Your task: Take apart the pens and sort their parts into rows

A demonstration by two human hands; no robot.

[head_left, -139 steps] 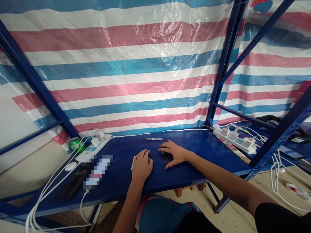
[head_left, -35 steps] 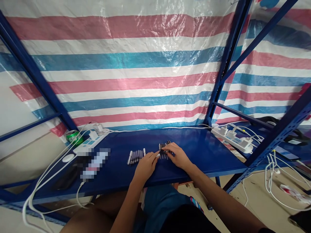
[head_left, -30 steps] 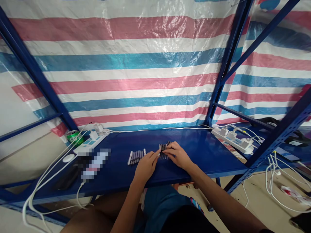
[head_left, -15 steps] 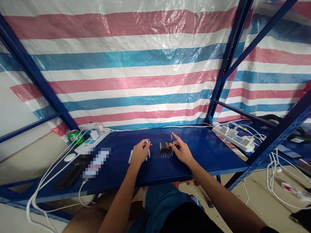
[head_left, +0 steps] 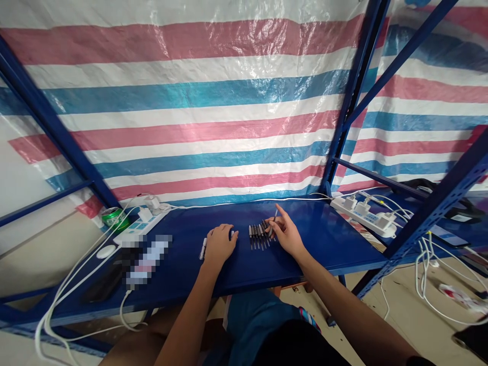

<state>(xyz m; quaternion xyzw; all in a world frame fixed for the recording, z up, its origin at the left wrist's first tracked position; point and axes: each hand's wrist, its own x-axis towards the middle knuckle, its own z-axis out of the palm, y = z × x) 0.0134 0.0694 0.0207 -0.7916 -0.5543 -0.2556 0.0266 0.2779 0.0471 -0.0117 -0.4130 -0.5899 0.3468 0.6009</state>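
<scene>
My right hand [head_left: 286, 234] is closed in a pinch on a thin dark pen [head_left: 275, 215], held upright with the index finger stretched along it. Just left of that hand, a row of grey and black pens [head_left: 257, 237] lies side by side on the blue table [head_left: 179, 274], tips toward me. My left hand [head_left: 221, 244] rests low over the table with its fingers curled. A bit of something white [head_left: 232, 234] shows between its thumb and fingers; the rest is hidden beneath the hand. Beside its outer edge lies a white pen-like stick [head_left: 203, 249].
On the left are a phone [head_left: 150, 259] with a cable, a dark flat object [head_left: 104, 279], a green can [head_left: 115, 218] and a power strip [head_left: 141, 229]. Another power strip [head_left: 362, 216] with plugs is at right. Blue frame posts [head_left: 346, 112] and striped sheeting [head_left: 213, 117] enclose the table.
My left hand has turned flatter and lower, covering the white sticks seen under it before. The right hand has drawn slightly away from the row, with the pen now visible in its fingers.
</scene>
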